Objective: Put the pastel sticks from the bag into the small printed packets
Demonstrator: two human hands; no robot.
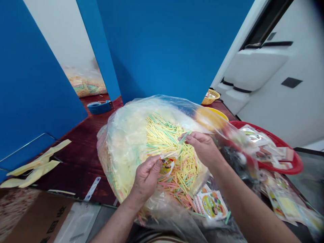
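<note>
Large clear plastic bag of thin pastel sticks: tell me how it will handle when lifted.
The clear plastic bag looks floppy, so it will likely sag. Its mouth gapes open, so the loose thin pastel sticks could spill if tipped. It may feel fairly light for its bulk.

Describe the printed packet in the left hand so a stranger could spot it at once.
Find the big clear plastic bag of pastel yellow, green and pink sticks on the dark red table. Above it, the person's left hand pinches a small packet with a cartoon print. Unlike the similar packets nearby, it is held over the sticks.
</note>
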